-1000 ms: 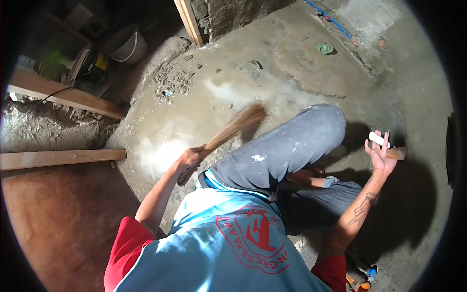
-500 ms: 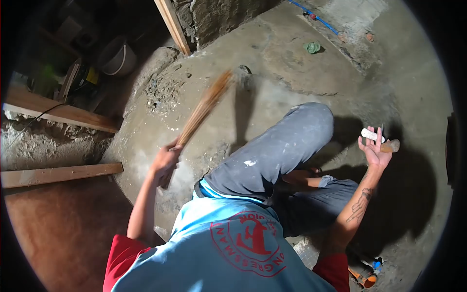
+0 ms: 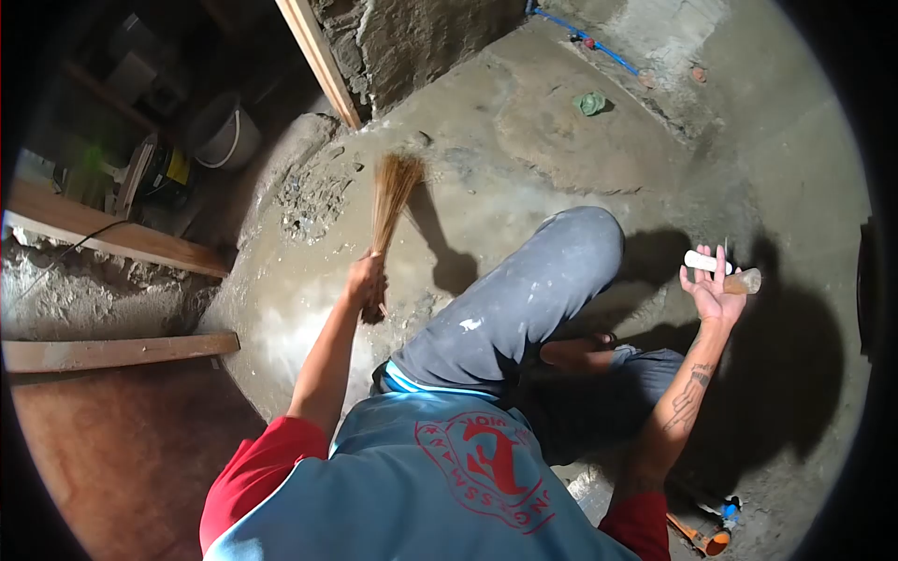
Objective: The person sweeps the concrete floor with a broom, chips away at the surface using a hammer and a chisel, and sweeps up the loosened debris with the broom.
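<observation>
My left hand (image 3: 366, 280) is wrapped round the bound end of a stick broom (image 3: 395, 198), its bristles spread out over the wet, rough concrete floor (image 3: 468, 210). My right hand (image 3: 715, 297) is turned palm up, off to the right. Between its fingers sit a short white cylinder (image 3: 702, 261) and a brownish, handle-like piece (image 3: 744, 281); what kind they are, I cannot make out. One knee in grey trousers (image 3: 552, 262) is bent between the two hands.
Loose rubble (image 3: 313, 201) lies on the floor at left. Wooden beams (image 3: 122, 351) and a bucket (image 3: 227, 140) stand beyond it. A crumpled green object (image 3: 589, 103) and a blue pipe (image 3: 599, 49) are at the far side. An orange pipe (image 3: 716, 542) shows lower right.
My left hand has moved right with the broom, which has swung from leaning right to nearly upright in view. My right hand has shifted only slightly, still holding both pieces.
</observation>
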Available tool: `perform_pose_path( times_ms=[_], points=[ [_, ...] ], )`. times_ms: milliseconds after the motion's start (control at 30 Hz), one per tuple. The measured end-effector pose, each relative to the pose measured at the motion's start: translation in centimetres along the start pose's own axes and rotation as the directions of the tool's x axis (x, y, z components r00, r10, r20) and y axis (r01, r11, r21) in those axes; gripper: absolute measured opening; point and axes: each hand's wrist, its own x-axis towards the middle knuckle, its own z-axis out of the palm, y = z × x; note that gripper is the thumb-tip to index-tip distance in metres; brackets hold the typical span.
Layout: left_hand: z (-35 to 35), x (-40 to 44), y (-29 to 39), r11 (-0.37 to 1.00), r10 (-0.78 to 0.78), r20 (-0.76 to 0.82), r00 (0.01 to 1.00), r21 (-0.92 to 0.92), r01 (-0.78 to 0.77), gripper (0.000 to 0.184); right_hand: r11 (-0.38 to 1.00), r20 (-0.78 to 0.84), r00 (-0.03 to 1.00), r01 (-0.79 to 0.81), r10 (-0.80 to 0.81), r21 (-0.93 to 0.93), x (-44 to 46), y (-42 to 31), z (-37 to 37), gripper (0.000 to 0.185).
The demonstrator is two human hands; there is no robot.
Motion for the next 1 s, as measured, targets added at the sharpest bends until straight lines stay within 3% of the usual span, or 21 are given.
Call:
perform_pose_path(
  times_ms=[33, 100, 167, 267, 367, 400, 433, 500, 567, 600, 667, 700, 733, 767, 867, 1000],
  points=[
    [-1.2, -1.7, 0.1, 0.995, 0.091, 0.019, 0.996, -0.048, -0.09, 0.031, 1.0, -0.01, 1.0, 0.014, -0.014, -0.008, 0.0, -0.1, -0.1, 0.056],
    [0.6, -5.8, 3.1, 0.988, 0.045, -0.127, 0.991, 0.154, -0.025, 0.043, 1.0, -0.005, 1.0, 0.013, -0.013, 0.0, 0.3, -0.2, -0.1, 0.056],
    [1.5, -6.3, 2.8, 0.971, -0.071, -0.106, 0.992, 0.219, 0.093, 0.049, 1.0, -0.009, 1.0, 0.028, -0.028, 0.013, 0.2, -0.2, 0.0, 0.056],
    [5.9, -7.6, 1.5, 0.915, -0.08, 0.037, 0.996, 0.4, 0.058, 0.051, 0.999, -0.028, 0.999, 0.035, -0.034, 0.018, 0.0, -0.1, 0.2, 0.057],
    [6.0, -6.7, -1.3, 0.971, -0.009, 0.387, 0.922, 0.225, -0.085, 0.053, 1.0, -0.012, 1.0, 0.018, -0.018, 0.013, 0.3, -0.3, -0.1, 0.057],
    [3.7, -4.8, -4.2, 0.997, -0.038, 0.409, 0.912, 0.083, 0.005, 0.046, 1.0, 0.001, 1.0, 0.006, -0.006, 0.008, 0.5, -0.4, -0.5, 0.058],
    [1.9, -4.3, -5.0, 0.996, -0.037, 0.412, 0.911, 0.087, 0.001, 0.046, 1.0, 0.001, 1.0, 0.008, -0.008, 0.014, 0.4, -0.3, -0.4, 0.058],
    [-2.0, -4.0, -4.7, 0.987, -0.132, 0.033, 0.991, 0.1, 0.128, 0.036, 1.0, 0.009, 1.0, 0.018, -0.019, 0.011, 0.2, -0.3, -0.5, 0.059],
    [-6.8, -5.5, -2.5, 0.995, -0.073, 0.13, 0.989, -0.052, 0.08, 0.027, 0.999, 0.063, 0.998, -0.014, 0.012, 0.032, 0.7, -0.9, -1.7, 0.061],
    [-11.0, -5.0, -2.2, 0.962, -0.153, 0.277, 0.949, -0.18, 0.207, 0.027, 0.999, 0.102, 0.994, -0.026, 0.023, 0.03, 1.4, -1.3, -2.6, 0.063],
    [-9.3, -8.7, 2.8, 0.957, -0.234, -0.196, 0.952, 0.128, 0.262, 0.033, 0.997, 0.095, 0.995, -0.036, 0.028, 0.075, 0.6, -1.2, -2.4, 0.067],
    [-10.4, -9.5, 4.0, 0.963, -0.23, -0.149, 0.962, 0.107, 0.247, 0.029, 0.994, 0.1, 0.995, -0.021, 0.011, 0.105, 1.5, -1.3, -3.1, 0.07],
    [-8.5, -11.6, 5.7, 0.952, -0.153, -0.248, 0.957, 0.222, 0.21, 0.023, 0.997, 0.058, 0.998, -0.004, -0.001, 0.078, 1.2, -1.3, -2.5, 0.071],
    [-9.2, -12.0, 6.7, 0.935, -0.18, -0.22, 0.959, 0.265, 0.236, 0.021, 0.996, 0.061, 0.998, 0.004, -0.01, 0.091, 1.3, -1.4, -2.5, 0.07],
    [-6.6, -14.5, 9.9, 0.877, -0.072, -0.205, 0.976, 0.453, 0.16, 0.041, 0.993, 0.081, 0.996, 0.019, -0.029, 0.118, 1.2, -1.6, -3.2, 0.066],
    [-6.0, -11.5, 12.9, 0.627, 0.197, -0.102, 0.975, 0.778, -0.046, 0.06, 0.987, 0.075, 0.997, 0.02, -0.032, 0.159, 0.4, -1.8, -2.9, 0.061]
  ],
)
